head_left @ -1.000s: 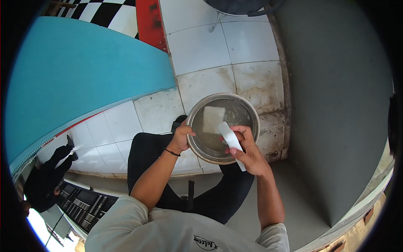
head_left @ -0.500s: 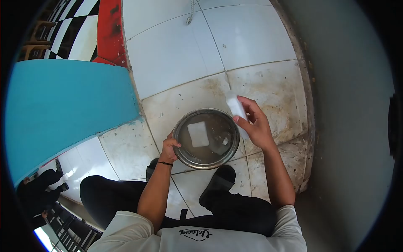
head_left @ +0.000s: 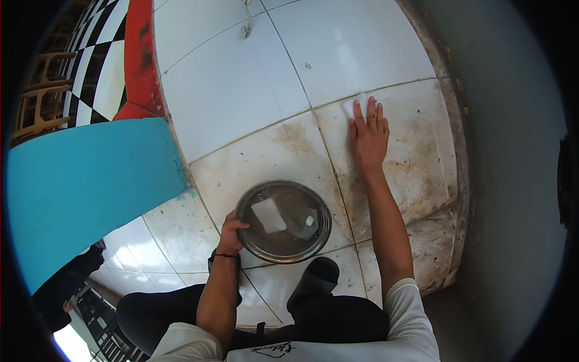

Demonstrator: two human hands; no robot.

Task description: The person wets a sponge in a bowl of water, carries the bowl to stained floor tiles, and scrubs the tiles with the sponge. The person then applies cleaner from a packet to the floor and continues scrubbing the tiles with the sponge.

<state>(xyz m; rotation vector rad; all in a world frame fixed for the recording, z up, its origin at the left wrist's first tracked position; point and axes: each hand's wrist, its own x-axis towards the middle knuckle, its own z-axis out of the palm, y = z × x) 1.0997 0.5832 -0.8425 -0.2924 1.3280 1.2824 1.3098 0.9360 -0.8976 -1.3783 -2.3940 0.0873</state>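
Round silver metal basin (head_left: pixel 283 258) was edge-gripped by left hand (head_left: pixel 231 230), seemingly for steadiness; white spongy-looking flat pad (head_left: pixel 348 107) was pressed under flattened right hand (head_left: pixel 368 137)

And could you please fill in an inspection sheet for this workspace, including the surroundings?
Surface: pale floor tiles, brown-stained, notably towards the grey wall.
Job's things: round metal basin with murky water, a white slab and a small white piece in it; white pad partly hidden on the tiles.
Clutter: thin pale object near the top edge, kind unclear.
Hands: left hand grips the basin's rim; right hand lies flat over the pad, fingers extended.
Cables: nothing seen around the basin.
Surroundings: turquoise wall, checkered floor, another person in dark clothing.
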